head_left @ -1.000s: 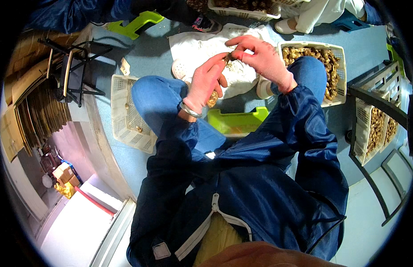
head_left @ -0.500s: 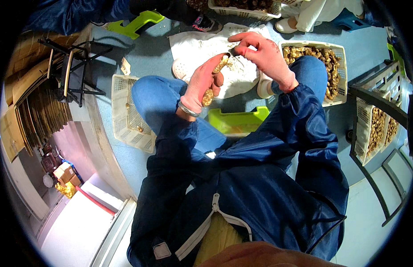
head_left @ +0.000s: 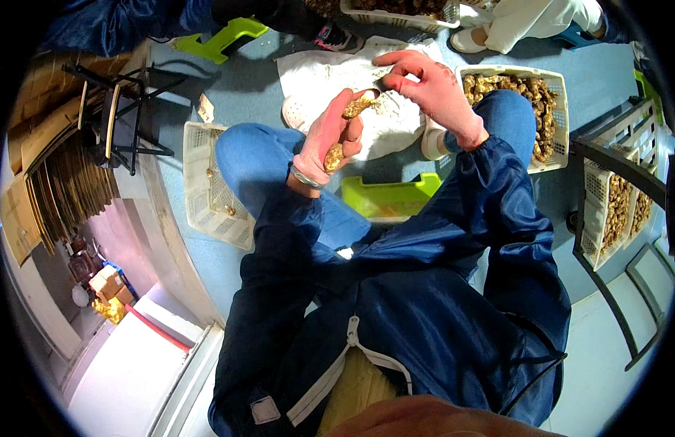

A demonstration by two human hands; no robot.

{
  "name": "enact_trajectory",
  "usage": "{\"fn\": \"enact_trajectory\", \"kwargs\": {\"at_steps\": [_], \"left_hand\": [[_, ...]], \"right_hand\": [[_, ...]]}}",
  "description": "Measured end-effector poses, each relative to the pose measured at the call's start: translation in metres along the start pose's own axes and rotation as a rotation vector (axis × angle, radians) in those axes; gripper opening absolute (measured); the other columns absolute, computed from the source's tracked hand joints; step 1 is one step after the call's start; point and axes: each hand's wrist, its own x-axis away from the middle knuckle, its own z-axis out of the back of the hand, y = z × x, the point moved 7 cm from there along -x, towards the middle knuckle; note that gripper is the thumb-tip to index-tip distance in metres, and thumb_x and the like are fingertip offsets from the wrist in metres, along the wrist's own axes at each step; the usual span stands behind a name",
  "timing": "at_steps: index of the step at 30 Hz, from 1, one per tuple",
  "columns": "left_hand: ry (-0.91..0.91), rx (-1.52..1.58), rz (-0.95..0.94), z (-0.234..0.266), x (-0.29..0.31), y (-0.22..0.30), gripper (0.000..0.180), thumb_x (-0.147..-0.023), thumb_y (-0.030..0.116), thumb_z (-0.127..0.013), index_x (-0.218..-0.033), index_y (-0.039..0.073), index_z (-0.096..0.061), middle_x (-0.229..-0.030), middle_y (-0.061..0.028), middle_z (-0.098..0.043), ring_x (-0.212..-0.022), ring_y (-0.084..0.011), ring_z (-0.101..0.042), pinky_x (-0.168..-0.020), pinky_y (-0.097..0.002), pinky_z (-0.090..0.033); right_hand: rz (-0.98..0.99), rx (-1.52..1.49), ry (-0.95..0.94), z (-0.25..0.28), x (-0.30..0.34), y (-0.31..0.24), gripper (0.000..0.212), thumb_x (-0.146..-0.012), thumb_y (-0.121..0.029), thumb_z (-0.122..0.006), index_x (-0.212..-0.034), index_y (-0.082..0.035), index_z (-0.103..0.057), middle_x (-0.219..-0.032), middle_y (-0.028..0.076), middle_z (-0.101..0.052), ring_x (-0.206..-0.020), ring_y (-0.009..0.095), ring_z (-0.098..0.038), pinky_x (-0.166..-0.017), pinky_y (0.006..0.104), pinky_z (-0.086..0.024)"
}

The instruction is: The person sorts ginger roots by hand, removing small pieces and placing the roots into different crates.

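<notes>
My left hand point(head_left: 324, 138), in a pink glove, is closed around a knobbly yellow-brown root-like piece point(head_left: 358, 108) with a pale end. A similar lump point(head_left: 334, 156) shows below its fingers; whether both are one long piece is hidden by the fingers. To the right, my right hand point(head_left: 438, 95), gloved in pink too, has thumb and fingers pinched together beside the pale end. A small dark sliver lies at its fingertips, too small to name. Beneath both hands, a white cloth point(head_left: 308, 69) with dark crumbs is spread on the floor.
At my right knee stands a white crate point(head_left: 559, 120) full of brown knobbly pieces; a nearly bare white crate point(head_left: 206, 207) is at my left. A green stool point(head_left: 391, 198) sits between my legs. Other people's feet and another filled crate point(head_left: 399, 22) are ahead. Black metal frames flank both sides.
My left hand has turned slightly, and the piece in it now lies more level. The right hand is almost still. At the upper right, another person's white-clad leg has shifted.
</notes>
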Motion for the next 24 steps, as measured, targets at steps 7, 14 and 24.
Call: {"fn": "enact_trajectory", "kwargs": {"at_steps": [7,14,24], "left_hand": [[-0.204,0.216,0.080,-0.020,0.004,0.003,0.039,-0.100,0.049,-0.042,-0.101,0.013,-0.057,-0.051,0.0060,-0.036,-0.035,-0.0077,-0.028,-0.034,-0.0219,-0.022],[-0.076,0.211,0.052,-0.014,0.003,0.004,0.040,-0.101,0.049,-0.041,-0.080,0.015,-0.050,-0.047,0.0074,-0.029,-0.033,-0.0080,-0.025,-0.033,-0.0235,-0.020],[-0.158,0.297,0.020,-0.012,0.007,0.002,0.042,-0.103,0.023,-0.041,-0.144,0.025,-0.031,-0.062,0.0086,-0.037,-0.040,-0.0031,-0.030,-0.039,-0.0198,-0.025]], "right_hand": [[0.015,0.068,0.067,0.003,-0.002,0.001,0.015,-0.086,-0.019,-0.064,-0.086,-0.005,-0.068,-0.114,0.007,-0.066,-0.099,0.023,-0.061,-0.083,0.0322,-0.049],[0.096,0.117,0.042,-0.003,0.002,-0.004,0.013,-0.087,-0.018,-0.063,-0.087,-0.006,-0.069,-0.116,0.007,-0.065,-0.102,0.023,-0.060,-0.085,0.0315,-0.048],[0.130,0.097,0.062,-0.001,0.000,-0.008,0.014,-0.087,-0.019,-0.064,-0.086,-0.006,-0.069,-0.116,0.007,-0.065,-0.101,0.025,-0.060,-0.084,0.0331,-0.049]]}}
